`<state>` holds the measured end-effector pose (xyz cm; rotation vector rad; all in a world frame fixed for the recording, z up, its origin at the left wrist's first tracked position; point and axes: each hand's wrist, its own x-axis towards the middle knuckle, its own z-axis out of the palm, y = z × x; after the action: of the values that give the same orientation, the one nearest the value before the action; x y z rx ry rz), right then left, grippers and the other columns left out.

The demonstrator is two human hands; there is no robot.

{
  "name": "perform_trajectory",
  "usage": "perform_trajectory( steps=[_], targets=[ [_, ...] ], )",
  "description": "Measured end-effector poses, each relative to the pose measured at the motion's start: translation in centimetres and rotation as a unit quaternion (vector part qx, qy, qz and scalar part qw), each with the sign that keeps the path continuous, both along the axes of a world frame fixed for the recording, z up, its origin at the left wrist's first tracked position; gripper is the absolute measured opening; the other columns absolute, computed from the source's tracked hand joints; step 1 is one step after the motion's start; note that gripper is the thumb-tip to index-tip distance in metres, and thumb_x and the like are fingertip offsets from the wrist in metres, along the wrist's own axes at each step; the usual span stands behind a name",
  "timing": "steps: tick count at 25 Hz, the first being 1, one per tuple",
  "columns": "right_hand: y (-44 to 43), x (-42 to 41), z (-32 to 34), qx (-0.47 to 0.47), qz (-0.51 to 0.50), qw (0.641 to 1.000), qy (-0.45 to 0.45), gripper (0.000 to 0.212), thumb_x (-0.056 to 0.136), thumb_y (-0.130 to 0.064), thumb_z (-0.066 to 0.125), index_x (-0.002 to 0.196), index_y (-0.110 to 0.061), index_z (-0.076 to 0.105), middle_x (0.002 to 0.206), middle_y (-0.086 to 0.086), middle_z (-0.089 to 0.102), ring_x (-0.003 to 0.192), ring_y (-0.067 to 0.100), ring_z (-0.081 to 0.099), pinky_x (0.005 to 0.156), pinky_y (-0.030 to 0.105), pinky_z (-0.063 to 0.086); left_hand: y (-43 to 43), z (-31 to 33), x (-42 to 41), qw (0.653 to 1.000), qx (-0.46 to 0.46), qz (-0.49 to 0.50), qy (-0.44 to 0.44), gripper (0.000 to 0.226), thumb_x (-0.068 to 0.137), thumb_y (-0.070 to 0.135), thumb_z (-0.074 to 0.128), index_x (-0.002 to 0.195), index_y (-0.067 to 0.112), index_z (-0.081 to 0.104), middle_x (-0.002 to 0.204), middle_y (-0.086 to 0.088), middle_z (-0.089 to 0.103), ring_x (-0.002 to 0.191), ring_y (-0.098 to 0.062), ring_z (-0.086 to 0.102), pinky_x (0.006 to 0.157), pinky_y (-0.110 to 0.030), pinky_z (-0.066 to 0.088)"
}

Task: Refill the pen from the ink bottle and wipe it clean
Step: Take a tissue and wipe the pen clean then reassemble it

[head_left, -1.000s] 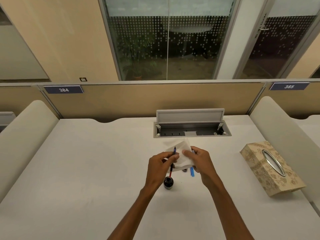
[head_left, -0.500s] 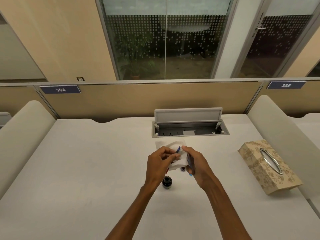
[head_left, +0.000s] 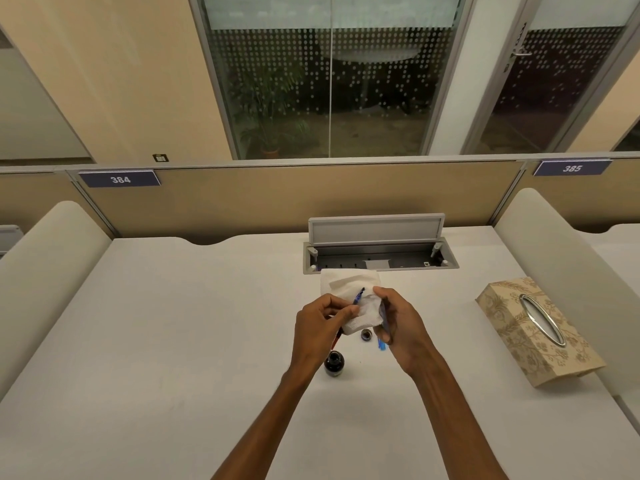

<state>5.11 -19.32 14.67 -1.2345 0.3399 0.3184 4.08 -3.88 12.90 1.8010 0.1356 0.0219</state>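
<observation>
A person's left hand [head_left: 318,330] is pinching the pen [head_left: 358,295], nib raised, above the open ink bottle [head_left: 334,364] on the white desk [head_left: 173,323]. The right hand [head_left: 401,327] is gripping a white tissue [head_left: 349,282] behind it, with the tissue box [head_left: 533,330] sitting well apart near the right edge.

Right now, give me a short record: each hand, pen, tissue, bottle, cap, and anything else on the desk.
left hand: pinches pen, tip pointing up
right hand: holds tissue, plus a blue piece I cannot identify
pen: tilted, dark tip lying against tissue
tissue: held above desk
bottle: upright on desk, below left hand
cap: on desk, apart from bottle
other: tissue box at right; open hatch behind
</observation>
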Motion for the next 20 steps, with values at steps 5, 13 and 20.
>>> perform_trajectory(
  steps=[5,13,20],
  targets=[
    [0.1,0.0,0.5,-0.026,-0.047,0.998,0.015,0.022,0.099,-0.033,0.048,0.093,-0.021,0.066,0.077,0.001,0.073,0.076,0.028,0.058,0.042,0.018,0.044,-0.3,0.2,-0.2,0.999,-0.020,0.031,-0.011,0.022,0.080,0.026,0.079,0.096,0.012,0.072,0.090,0.000,0.073,0.078,-0.016,0.070,0.065,-0.020,0.060],
    [1.0,-0.5,1.0,0.010,-0.091,0.995,0.031,0.029,0.097,-0.031,0.054,0.075,-0.022,0.072,0.070,0.003,0.070,0.065,0.026,0.059,0.040,0.019,0.041,-1.0,1.3,0.0,0.993,0.085,0.049,-0.067,0.019,0.081,0.033,0.077,0.092,0.018,0.074,0.084,0.012,0.069,0.071,-0.005,0.064,0.059,-0.006,0.048],
    [0.7,-0.8,1.2,0.029,-0.104,0.994,0.022,0.030,0.100,-0.029,0.045,0.083,-0.016,0.065,0.075,0.007,0.065,0.045,0.013,0.054,0.035,0.016,0.039,-1.2,2.0,-0.3,0.970,0.218,-0.017,-0.103,0.030,0.091,0.031,0.066,0.115,0.013,0.071,0.109,-0.004,0.075,0.094,-0.017,0.070,0.083,-0.018,0.053]
  ],
)
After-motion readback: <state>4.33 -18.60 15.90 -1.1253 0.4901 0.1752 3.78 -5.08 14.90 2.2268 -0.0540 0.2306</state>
